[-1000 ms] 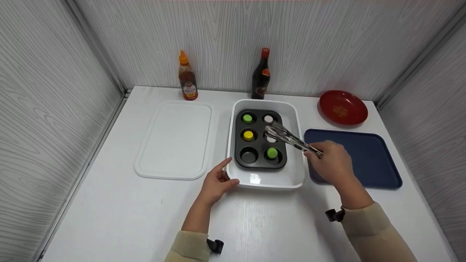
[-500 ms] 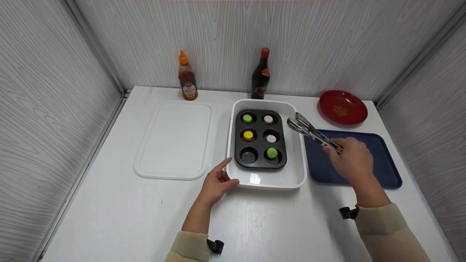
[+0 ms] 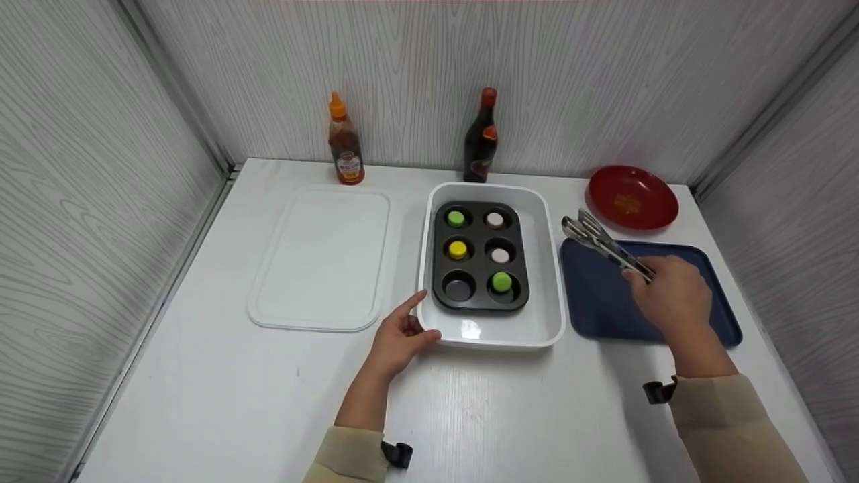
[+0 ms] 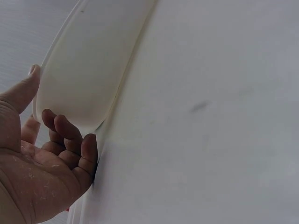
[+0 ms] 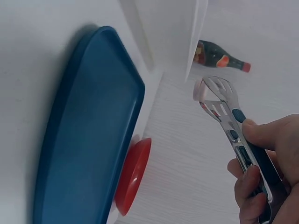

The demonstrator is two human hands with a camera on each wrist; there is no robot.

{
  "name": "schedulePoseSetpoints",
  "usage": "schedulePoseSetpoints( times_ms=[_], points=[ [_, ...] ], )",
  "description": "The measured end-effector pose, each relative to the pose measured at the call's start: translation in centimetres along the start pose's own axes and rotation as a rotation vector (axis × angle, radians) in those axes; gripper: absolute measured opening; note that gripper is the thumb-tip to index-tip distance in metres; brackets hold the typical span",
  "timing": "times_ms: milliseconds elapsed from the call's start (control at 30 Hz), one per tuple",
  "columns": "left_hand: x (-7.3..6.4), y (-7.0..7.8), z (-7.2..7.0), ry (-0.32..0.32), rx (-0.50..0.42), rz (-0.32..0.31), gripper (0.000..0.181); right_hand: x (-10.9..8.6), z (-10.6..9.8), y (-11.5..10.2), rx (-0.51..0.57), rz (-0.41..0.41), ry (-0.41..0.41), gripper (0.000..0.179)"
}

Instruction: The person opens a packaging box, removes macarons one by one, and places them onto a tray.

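My left hand grips the near left corner of a white plastic tub, thumb and forefinger at its rim. Inside lies a dark muffin tin. Round pieces sit in its cups: green ones, a yellow one and pale pink ones; the near left cup holds none. My right hand holds metal tongs above the navy tray, tips pointing to the far left. In the right wrist view, a small pale pink piece shows between the tong tips.
A flat white lid lies left of the tub. Behind stand a sauce bottle with an orange cap and a dark bottle with a red cap. A red bowl sits beyond the tray, at the back right.
My right hand has carried the tongs rightward, from over the muffin tin, across the tub's right rim, to above the navy tray. The left hand and tub have stayed put.
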State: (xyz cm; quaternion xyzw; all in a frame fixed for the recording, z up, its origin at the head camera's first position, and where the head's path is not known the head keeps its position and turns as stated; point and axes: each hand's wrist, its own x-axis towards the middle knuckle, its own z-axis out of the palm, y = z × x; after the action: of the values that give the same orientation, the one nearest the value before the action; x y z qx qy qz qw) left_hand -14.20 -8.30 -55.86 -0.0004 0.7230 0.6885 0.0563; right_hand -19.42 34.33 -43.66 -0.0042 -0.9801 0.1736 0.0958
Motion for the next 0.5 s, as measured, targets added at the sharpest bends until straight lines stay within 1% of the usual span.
schedulePoseSetpoints(
  times_ms=[100,200,367,500],
  points=[
    [0.0,0.0,0.0,0.005,0.001,0.004,0.082,0.2,0.4,0.7,-0.013,0.022,-0.026,0.041],
    [-0.1,-0.2,0.1,0.002,0.004,0.021,0.082,0.3,1.0,1.4,-0.025,0.039,-0.042,0.044],
    [-0.2,-0.2,0.0,0.0,0.009,0.034,0.082,0.3,1.8,2.7,-0.034,0.056,-0.06,0.045],
    [-0.1,-0.1,0.0,-0.001,0.008,0.035,0.082,0.4,2.1,3.1,-0.041,0.063,-0.072,0.046]
  ],
)
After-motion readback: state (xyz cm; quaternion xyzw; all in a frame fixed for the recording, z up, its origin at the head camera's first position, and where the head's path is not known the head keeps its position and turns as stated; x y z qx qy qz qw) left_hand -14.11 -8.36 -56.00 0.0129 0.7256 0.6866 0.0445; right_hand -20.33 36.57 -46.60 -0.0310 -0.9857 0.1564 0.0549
